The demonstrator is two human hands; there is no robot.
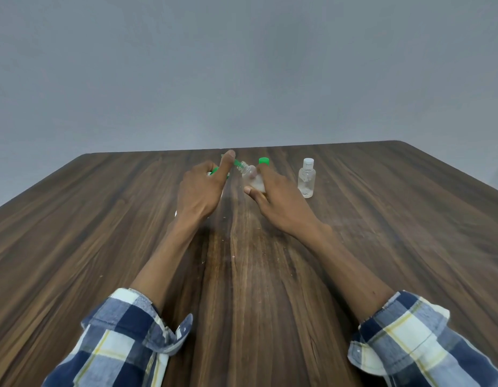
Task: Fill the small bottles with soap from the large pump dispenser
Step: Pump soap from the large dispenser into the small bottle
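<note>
Green plastic marks the pump dispenser (217, 174) in the head view — its spout (236, 162) reaches right toward the open neck of a small clear bottle (252, 177). The left hand (203, 188) covers most of the dispenser, fingers curled round the pump head, so its body and how much soap it holds cannot be seen. The right hand (273, 196) has its grip clamped on the small bottle, thumb at the base and fingers behind, tilting the neck toward the spout. Both sit over the far middle of the wooden table (102, 233).

That bottle looks thin-walled, light and slick — likely to dent under a hard squeeze, so holding it low on the body, as here, seems sound. It appears to hold a little pale soap, though the hand hides much of it. A green cap (264, 161) stands just behind the right hand. To the right, apart from both hands, a second small bottle (306, 180) stands upright with a white cap on, seemingly near empty with some residue at the bottom.
</note>
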